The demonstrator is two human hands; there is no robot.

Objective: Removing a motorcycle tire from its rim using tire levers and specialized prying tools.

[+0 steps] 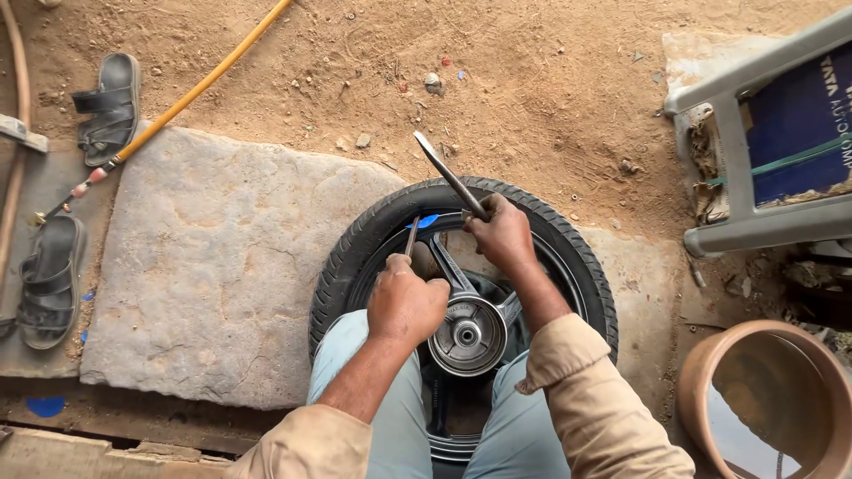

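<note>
So I've got the motorcycle wheel [466, 333] lying flat on the stone slab [213, 266], pinned between my knees so it can't slide. My right hand [503, 235] is clamped around a long tyre lever [451, 177] jammed at the tyre [355, 244] bead, and my left hand [406, 304] is fisted on a second, shorter lever [413, 234] just beside it, holding that spot.

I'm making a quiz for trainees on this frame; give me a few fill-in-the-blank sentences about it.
1. Each hand grips a metal ____ at the black rubber tyre.
2. The silver spoked wheel hub lies between the person's ____.
3. The long yellow hose runs past two black ____.
4. The right hand is ____ from the camera than the left hand.

Missing: lever; knees; sandals; farther
</note>
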